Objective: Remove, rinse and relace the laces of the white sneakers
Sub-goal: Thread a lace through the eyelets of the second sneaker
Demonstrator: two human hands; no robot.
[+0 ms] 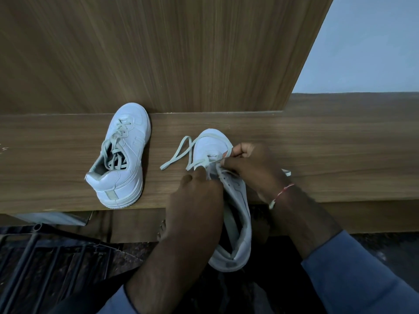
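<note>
Two white sneakers rest on a wooden ledge (317, 143). The left sneaker (122, 159) stands laced, toe against the wooden panel behind. The right sneaker (235, 200) lies with its toe on the ledge and its heel hanging over the front edge. Its pale lace (179, 152) is pulled out in loose loops to the left of the toe. My left hand (199, 196) pinches the lace at the lower eyelets. My right hand (251, 164) grips the lace beside the toe cap. A thread band circles my right wrist.
A tall wooden panel (158, 53) rises right behind the ledge, with a pale wall (367, 46) at the upper right. Below the ledge at the lower left stands a dark metal rack (45, 257). A bare foot (162, 230) shows under the ledge edge.
</note>
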